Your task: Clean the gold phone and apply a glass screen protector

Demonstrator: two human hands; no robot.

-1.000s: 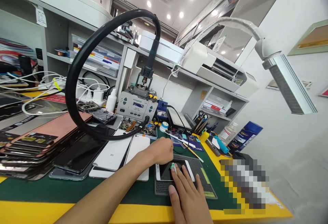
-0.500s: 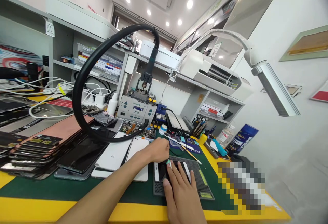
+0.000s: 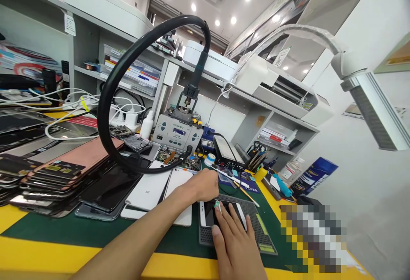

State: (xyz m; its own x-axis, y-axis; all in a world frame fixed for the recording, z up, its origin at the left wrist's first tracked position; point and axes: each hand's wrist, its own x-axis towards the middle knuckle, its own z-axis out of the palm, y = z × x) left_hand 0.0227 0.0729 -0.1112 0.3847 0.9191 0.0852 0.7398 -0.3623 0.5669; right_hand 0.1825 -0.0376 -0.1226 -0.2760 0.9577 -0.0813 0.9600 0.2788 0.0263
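Observation:
A smartphone (image 3: pixel 203 216) with a white front border and dark screen lies on a grey perforated mat (image 3: pixel 265 239). My right hand (image 3: pixel 237 237) rests flat across it from the near side, fingers stretched over the screen. By the right index fingertip sits a small green-and-white tab (image 3: pixel 217 204); whether it is stuck to the screen or to the finger I cannot tell. Closed into a fist, my left hand (image 3: pixel 206 184) is over the phone's far left edge. Its fingertips are turned away, so anything in them is hidden.
White phones (image 3: pixel 145 192) and a stack of phone parts (image 3: pixel 73 160) lie to the left. Behind stands a grey rework station (image 3: pixel 176 132) with a looping black hose (image 3: pixel 107 122). Cotton swabs (image 3: pixel 248 194) lie beyond the mat. A blue spray can (image 3: pixel 315 177) is at the right.
The camera view has turned a little, so the whole scene sits farther right. Both hands keep nearly the same place and pose on the phone.

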